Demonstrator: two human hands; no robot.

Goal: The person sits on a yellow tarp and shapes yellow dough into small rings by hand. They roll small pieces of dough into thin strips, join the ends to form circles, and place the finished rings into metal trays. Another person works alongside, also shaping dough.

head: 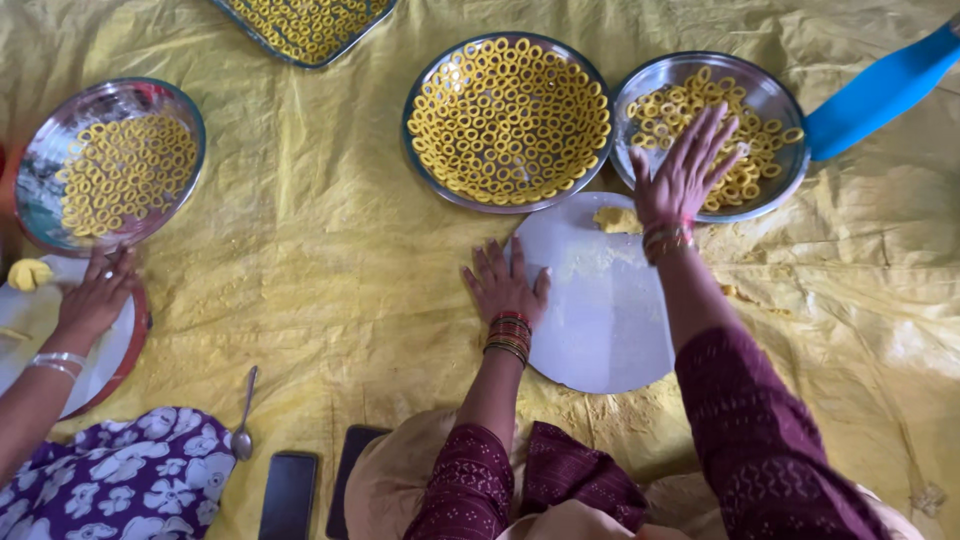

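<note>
My left hand (505, 283) lies flat with fingers spread on the left edge of a round white board (600, 320). My right hand (688, 172) hovers open over the near rim of a steel plate (782, 105) holding yellow dough rings (668, 108). A small lump of yellow dough (617, 218) sits at the board's far edge, just left of my right wrist. Beside it stands a larger steel plate (425, 85) packed with dough rings (508, 118). Neither hand holds anything.
A yellow sheet (320, 260) covers the floor. At left, another person's hand (95, 297) rests on a white board beside a dough lump (28, 273) and a plate of rings (110, 160). A tray of rings (305, 25), a spoon (243, 420), two phones (288, 495) and a blue sleeve (885, 88) lie around.
</note>
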